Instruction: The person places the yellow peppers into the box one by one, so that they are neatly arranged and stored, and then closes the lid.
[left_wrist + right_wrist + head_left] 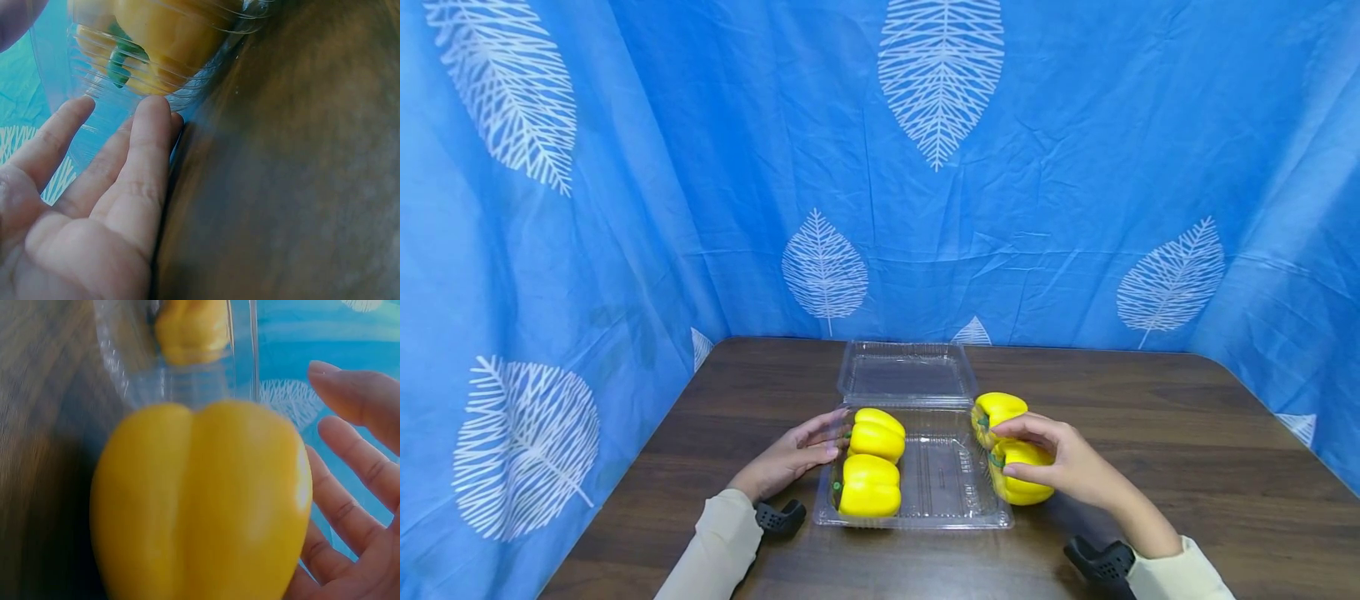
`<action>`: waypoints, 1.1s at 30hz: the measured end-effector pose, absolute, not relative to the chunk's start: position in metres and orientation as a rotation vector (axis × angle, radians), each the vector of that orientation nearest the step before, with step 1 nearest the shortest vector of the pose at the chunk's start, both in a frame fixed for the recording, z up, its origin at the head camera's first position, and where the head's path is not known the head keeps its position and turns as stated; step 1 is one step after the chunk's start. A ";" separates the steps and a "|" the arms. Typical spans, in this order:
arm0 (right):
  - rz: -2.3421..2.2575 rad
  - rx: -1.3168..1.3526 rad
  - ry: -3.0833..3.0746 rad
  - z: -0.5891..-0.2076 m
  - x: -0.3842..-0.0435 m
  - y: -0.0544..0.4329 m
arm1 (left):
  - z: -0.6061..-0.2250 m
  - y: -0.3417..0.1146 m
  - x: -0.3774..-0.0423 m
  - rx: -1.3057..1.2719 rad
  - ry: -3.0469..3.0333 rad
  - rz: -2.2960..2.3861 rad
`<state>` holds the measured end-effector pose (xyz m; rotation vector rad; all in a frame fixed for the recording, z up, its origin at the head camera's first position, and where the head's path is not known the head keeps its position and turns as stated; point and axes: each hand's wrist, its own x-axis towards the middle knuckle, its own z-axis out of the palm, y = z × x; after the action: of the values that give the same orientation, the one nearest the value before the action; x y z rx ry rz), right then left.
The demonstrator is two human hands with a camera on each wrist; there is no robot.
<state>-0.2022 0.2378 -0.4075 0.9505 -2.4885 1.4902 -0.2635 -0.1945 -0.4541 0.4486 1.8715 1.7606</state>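
Note:
A clear plastic clamshell container (pixel 925 483) lies on the table, its lid (pixel 906 371) folded back. Two yellow bell peppers, a rear one (pixel 877 435) and a front one (pixel 870 487), sit in its left half. My left hand (pixel 793 454) has its fingers extended against the container's left wall; in the left wrist view a green stem (pixel 122 59) shows through that wall. Beside the right wall are two more yellow peppers, one farther back (pixel 1002 408) and one nearer (pixel 1026 475). My right hand (pixel 1067 462) is spread over the nearer pepper (pixel 200 500), fingers not closed round it.
A dark wooden table (pixel 1150 425) carries everything. Behind and at both sides hangs a blue curtain (pixel 1037 192) with white leaf prints. Black wrist mounts, a left one (pixel 781 518) and a right one (pixel 1101 560), sit under the wrists near the tabletop.

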 end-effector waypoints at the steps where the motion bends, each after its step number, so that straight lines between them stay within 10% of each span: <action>1: 1.484 0.939 -2.502 -0.408 -0.202 0.240 | -0.454 -0.194 -0.264 0.448 1.872 1.761; 33: 1.566 1.017 -2.737 -0.414 -0.209 0.278 | -0.456 -0.195 -0.263 0.480 1.892 1.742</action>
<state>-0.2088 0.2781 -0.4136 1.0172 -2.7373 1.5662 -0.2632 -0.1948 -0.4556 0.4802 1.8918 1.7418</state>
